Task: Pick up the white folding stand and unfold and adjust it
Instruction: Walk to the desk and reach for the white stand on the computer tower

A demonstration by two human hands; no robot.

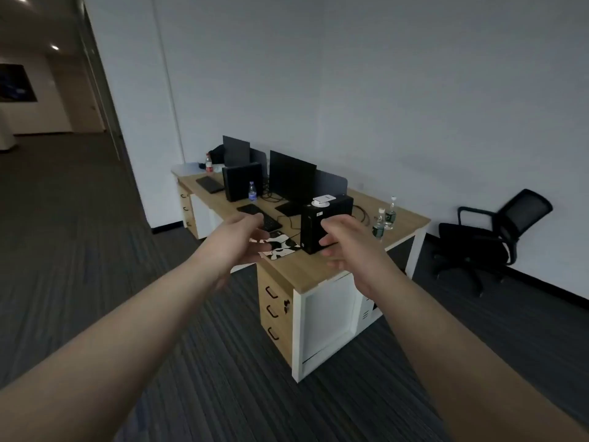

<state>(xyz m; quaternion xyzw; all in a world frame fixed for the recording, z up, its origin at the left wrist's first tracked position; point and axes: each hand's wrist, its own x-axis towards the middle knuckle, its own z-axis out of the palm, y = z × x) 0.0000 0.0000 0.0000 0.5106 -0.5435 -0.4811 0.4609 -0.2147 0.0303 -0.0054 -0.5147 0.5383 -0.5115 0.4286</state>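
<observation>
The white folding stand (324,200) lies folded flat on top of a black computer case (328,218) at the near end of a wooden desk (306,269). Both my arms reach forward toward the desk from a distance. My left hand (242,240) is open, palm turned inward, in front of a keyboard and a black-and-white mouse pad (282,247). My right hand (347,244) is open too, fingers loosely curled, overlapping the front of the computer case in the picture. Neither hand touches the stand.
The desk carries two monitors (291,180), a second computer case (242,185), two keyboards, cables and several water bottles (379,223). Drawers (274,311) sit under its near end. A black office chair (487,240) stands at the right wall. Dark carpet lies between me and the desk.
</observation>
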